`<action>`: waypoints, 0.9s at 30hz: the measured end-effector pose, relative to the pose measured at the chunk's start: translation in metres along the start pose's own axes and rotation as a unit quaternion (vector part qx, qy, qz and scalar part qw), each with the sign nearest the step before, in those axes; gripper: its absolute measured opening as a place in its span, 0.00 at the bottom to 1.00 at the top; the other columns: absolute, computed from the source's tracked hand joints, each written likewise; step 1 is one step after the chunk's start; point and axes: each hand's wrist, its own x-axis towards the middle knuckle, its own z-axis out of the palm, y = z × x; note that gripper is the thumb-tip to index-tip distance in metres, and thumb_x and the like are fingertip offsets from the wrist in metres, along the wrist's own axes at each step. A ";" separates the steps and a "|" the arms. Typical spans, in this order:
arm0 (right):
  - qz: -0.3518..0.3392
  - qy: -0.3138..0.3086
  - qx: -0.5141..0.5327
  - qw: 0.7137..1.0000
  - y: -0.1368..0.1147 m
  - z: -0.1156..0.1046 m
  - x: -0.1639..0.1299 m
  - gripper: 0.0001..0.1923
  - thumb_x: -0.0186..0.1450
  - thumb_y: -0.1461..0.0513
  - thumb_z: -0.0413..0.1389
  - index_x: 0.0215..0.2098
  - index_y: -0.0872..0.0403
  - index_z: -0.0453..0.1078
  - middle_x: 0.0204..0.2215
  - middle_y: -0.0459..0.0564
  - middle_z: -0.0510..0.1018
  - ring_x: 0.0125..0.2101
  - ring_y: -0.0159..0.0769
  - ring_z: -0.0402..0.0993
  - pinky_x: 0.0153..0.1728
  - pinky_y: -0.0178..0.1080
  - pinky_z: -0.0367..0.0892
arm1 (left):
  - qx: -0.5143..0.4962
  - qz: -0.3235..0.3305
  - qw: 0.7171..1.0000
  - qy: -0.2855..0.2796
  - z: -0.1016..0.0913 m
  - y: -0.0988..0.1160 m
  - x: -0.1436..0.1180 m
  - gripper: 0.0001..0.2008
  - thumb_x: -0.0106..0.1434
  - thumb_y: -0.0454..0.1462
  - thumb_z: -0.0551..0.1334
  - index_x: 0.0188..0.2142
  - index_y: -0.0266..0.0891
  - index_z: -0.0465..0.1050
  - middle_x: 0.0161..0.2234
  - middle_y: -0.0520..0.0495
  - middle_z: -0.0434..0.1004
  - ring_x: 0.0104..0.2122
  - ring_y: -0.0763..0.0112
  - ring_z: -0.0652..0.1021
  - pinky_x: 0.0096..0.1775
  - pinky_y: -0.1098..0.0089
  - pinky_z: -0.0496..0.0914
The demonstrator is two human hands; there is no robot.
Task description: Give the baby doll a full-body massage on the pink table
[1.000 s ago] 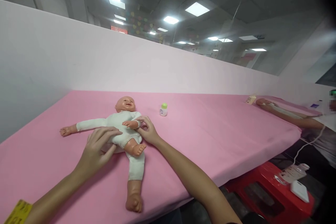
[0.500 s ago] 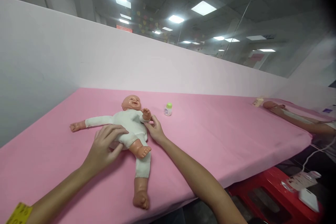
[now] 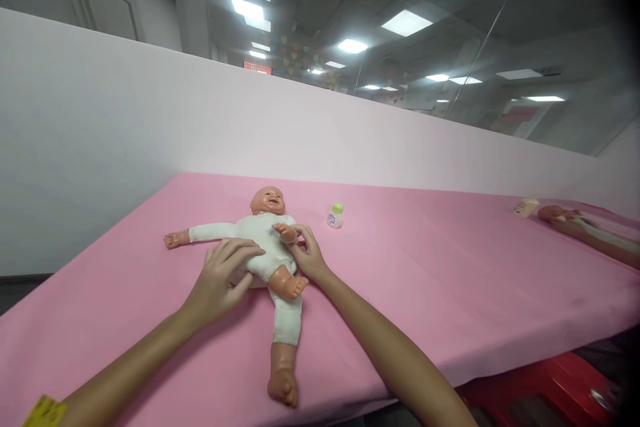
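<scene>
A baby doll (image 3: 273, 243) with a white cloth body and plastic head, hands and feet lies on its back on the pink-covered table (image 3: 400, 280). My left hand (image 3: 223, 277) wraps around the doll's bent leg at the thigh, fingers over the cloth and thumb below. That leg's bare foot (image 3: 295, 287) points up and to the right. With closed fingers, my right hand (image 3: 310, 257) grips the doll's arm near its small plastic hand (image 3: 285, 232), over the chest. The doll's other arm stretches out to the left, and its other leg lies straight toward me.
A small bottle with a green cap (image 3: 335, 215) stands right of the doll. Farther right lie a cream-coloured bottle (image 3: 526, 206) and another doll (image 3: 555, 215), with a person's arm beside it. A white partition (image 3: 310, 127) rises behind the table. A red stool (image 3: 545, 387) is below at right.
My right hand has brought the doll's arm lower and inward across its chest. The left hand keeps its hold on the leg. The view has turned, so everything appears shifted right.
</scene>
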 end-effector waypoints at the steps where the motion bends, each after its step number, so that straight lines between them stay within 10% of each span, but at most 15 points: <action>1: 0.013 0.006 0.019 1.000 0.000 0.000 0.000 0.14 0.70 0.53 0.59 0.52 0.47 0.73 0.51 0.51 0.76 0.48 0.40 0.73 0.43 0.40 0.71 | -0.005 -0.002 1.000 -0.004 -0.002 0.003 0.000 0.17 0.65 0.31 0.57 0.51 0.45 0.73 0.53 0.43 0.76 0.56 0.55 0.72 0.56 0.55 0.65; 9: 0.054 0.049 0.111 0.991 0.007 -0.001 0.005 0.20 0.68 0.54 0.59 0.56 0.49 0.69 0.52 0.52 0.79 0.51 0.44 0.75 0.51 0.46 0.72 | -0.030 -0.003 0.999 -0.030 -0.010 0.015 0.001 0.16 0.59 0.29 0.55 0.44 0.43 0.71 0.47 0.44 0.77 0.51 0.55 0.74 0.54 0.54 0.66; 27: -0.032 -0.005 -0.038 0.999 -0.004 -0.001 -0.004 0.14 0.68 0.59 0.60 0.52 0.44 0.74 0.52 0.50 0.73 0.48 0.42 0.71 0.46 0.44 0.71 | 0.010 -0.029 1.000 0.003 -0.005 0.004 0.000 0.20 0.69 0.32 0.55 0.58 0.46 0.72 0.55 0.43 0.75 0.57 0.55 0.73 0.55 0.56 0.66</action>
